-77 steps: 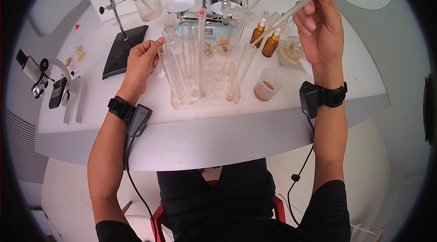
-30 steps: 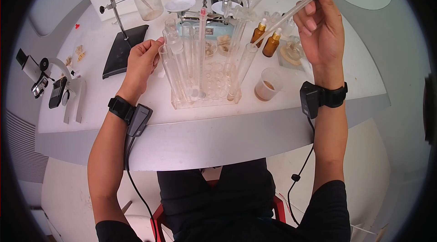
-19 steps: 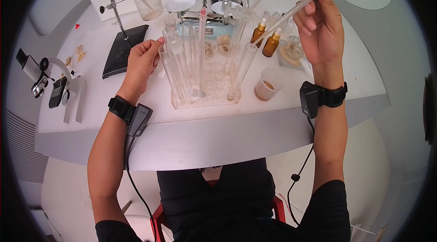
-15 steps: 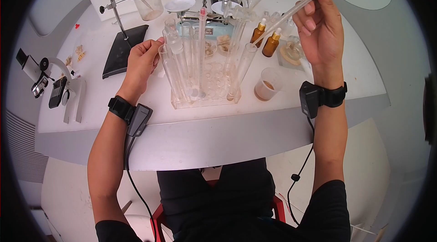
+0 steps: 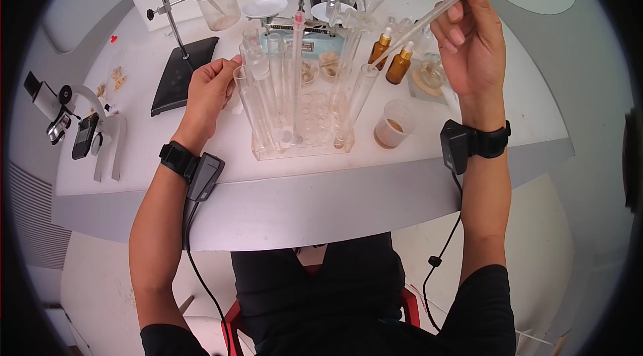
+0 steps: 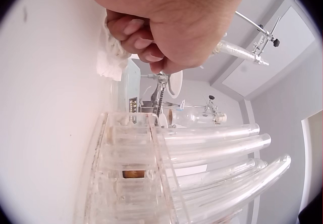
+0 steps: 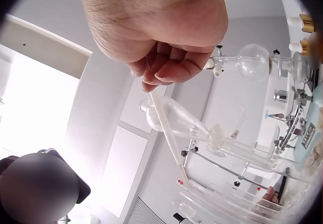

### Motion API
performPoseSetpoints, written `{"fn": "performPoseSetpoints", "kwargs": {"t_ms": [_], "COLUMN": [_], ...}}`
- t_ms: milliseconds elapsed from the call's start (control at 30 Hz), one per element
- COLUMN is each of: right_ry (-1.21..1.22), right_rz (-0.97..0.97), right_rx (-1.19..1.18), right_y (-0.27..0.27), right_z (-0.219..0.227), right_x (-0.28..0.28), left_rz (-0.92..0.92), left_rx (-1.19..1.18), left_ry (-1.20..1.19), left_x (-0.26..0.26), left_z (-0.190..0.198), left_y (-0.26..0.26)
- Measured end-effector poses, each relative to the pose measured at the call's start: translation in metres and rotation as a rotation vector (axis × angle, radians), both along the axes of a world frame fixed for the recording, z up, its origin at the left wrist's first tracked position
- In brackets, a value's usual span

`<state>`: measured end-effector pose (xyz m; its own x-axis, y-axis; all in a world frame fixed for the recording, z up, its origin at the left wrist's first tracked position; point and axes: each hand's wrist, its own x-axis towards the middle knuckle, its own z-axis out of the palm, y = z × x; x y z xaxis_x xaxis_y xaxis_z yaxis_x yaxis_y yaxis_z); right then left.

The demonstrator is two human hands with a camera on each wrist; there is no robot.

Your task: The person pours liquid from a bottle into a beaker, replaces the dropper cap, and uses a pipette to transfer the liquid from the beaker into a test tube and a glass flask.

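In the head view, my right hand (image 5: 472, 41) pinches the upper end of a long clear tube (image 5: 418, 26) between thumb and fingers. It slants down to the left, its lower end at the mouth of a leaning test tube (image 5: 359, 98). That test tube stands at the right end of a clear rack (image 5: 301, 153) holding several others. My left hand (image 5: 209, 91) is beside the rack's left side, its fingers curled. The left wrist view shows the curled left fingers (image 6: 143, 42) beside something white and crumpled (image 6: 116, 45); contact with it is unclear.
A plastic cup (image 5: 395, 129) with brown contents stands right of the rack, amber dropper bottles (image 5: 398, 69) behind it. A pale blue balance (image 5: 321, 44) and glassware are behind the rack. A stand base (image 5: 181, 75) and a microscope (image 5: 84, 121) are at left.
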<state>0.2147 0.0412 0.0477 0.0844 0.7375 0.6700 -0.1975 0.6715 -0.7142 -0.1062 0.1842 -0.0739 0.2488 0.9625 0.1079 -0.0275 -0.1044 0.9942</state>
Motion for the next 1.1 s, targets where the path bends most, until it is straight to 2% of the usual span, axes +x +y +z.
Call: {"fn": "performPoseSetpoints", "kwargs": {"t_ms": [1100], "right_ry": [-0.008], "right_rz": [0.013], "right_rx": [0.008], "right_y": [-0.0003], "right_z": [0.0007], "right_x": [0.001], "left_rz": [0.015], "left_rx": [-0.003], "left_ry": [0.03], "left_x": [0.0001], "left_z": [0.0006], "left_y": [-0.0004]}}
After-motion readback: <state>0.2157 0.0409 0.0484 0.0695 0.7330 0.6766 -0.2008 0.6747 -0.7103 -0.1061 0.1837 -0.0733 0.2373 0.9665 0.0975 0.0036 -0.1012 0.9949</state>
